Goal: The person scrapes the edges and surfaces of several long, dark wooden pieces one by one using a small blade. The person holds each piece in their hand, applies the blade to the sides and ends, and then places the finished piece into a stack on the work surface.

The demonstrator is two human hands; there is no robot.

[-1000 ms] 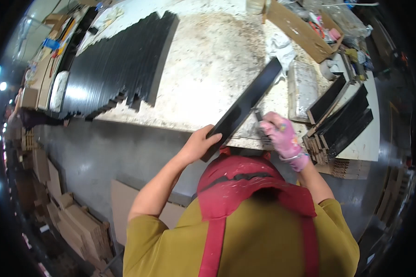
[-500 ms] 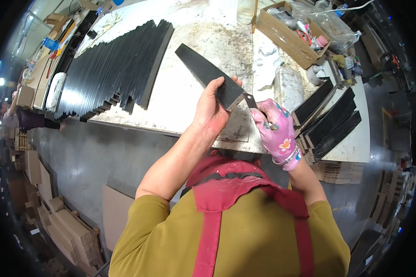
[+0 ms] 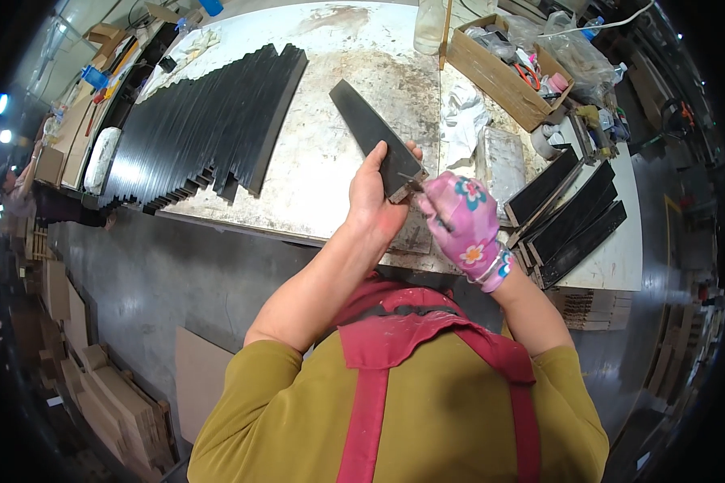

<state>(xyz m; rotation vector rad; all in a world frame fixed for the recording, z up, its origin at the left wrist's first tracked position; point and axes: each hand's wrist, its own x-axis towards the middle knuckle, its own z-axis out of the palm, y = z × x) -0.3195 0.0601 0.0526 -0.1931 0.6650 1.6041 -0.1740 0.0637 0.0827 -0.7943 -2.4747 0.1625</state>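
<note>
My bare left hand (image 3: 376, 187) is closed round the lower part of a long black tapered board (image 3: 366, 125). Its thumb lies across the board's face, and the far end points up and away to the left. At the near end a pale brownish edge shows. My right hand (image 3: 463, 213), in a pink flowered glove, is closed on a small dark flat blade-like tool (image 3: 409, 176). The tool's thin tip is at the board's near end; most of it is hidden by the glove, so its exact kind cannot be made out.
A row of black boards (image 3: 209, 121) stands packed together on the left of the stained white table (image 3: 330, 64). More black strips (image 3: 576, 217) lie at the right. Behind them are a white rag (image 3: 463, 125), a block (image 3: 501, 165) and a cardboard box (image 3: 491, 68) of odds and ends.
My right hand has moved left and a little up, turning the tool so that less of it shows. The board in my left hand has tilted more steeply and shifted slightly right.
</note>
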